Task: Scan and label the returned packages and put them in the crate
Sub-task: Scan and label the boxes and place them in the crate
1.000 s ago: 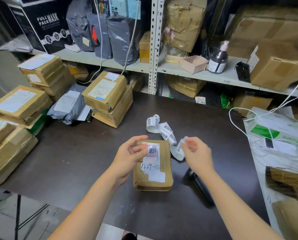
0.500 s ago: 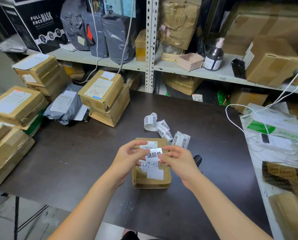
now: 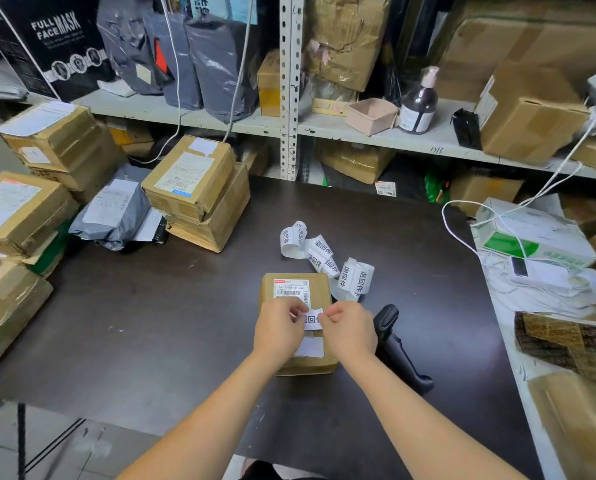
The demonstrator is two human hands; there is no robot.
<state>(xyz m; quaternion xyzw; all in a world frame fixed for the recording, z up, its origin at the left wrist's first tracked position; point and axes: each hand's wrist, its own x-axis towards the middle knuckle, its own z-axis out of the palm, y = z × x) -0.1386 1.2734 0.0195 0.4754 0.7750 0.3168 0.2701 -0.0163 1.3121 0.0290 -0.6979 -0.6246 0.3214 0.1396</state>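
Head cam: both hands sit over the mid part of the small cardboard parcel [image 3: 319, 289], so a good chunk of its top is covered. The left hand [image 3: 279, 332] pinches the left edge of a white return sticker [image 3: 313, 319] and the right hand [image 3: 350, 332] pinches the right edge, thumb and forefinger curled on it each side. Can't tell if the sticker is already pressed down on the box or just above it. Its print is half hidden by fingertips, only the middle char 回 is clear. The parcel lies flat on the dark table [image 3: 151, 323], centre-front, a brown taped box w/ a white shipping label [image 3: 291, 291] at the far end: red bar at the top, barcode and digits too small to read. A blank white patch shows near the wrists. Just behind the parcel, touching its far right corner, lies a curled strip of stickers [image 3: 324, 258], each reading 退回件. A black handheld scanner [image 3: 398, 348] lies just right of the parcel, its near side partly behind the right forearm. Back left, stacked boxes [image 3: 192, 181] w/ address labels, text illegible, beside a grey poly mailer [image 3: 112, 213]. On the shelf [image 3: 358, 133], a black carton [image 3: 57, 39] reads FULL FACE MASK, cut off at the frame edge.
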